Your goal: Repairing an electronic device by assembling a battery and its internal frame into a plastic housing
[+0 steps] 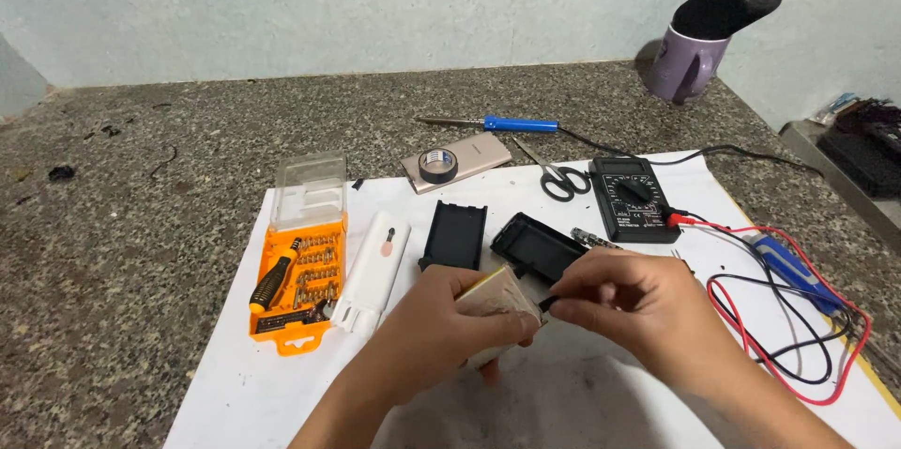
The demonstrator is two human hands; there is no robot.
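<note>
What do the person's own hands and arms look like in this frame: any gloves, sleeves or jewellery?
Both are bare. The left hand and right hand wear no gloves, and no rings, watch or bracelet show. Both forearms are uncovered down to the bottom edge of the picture, with no sleeve in view. No marks or bandages show.
</note>
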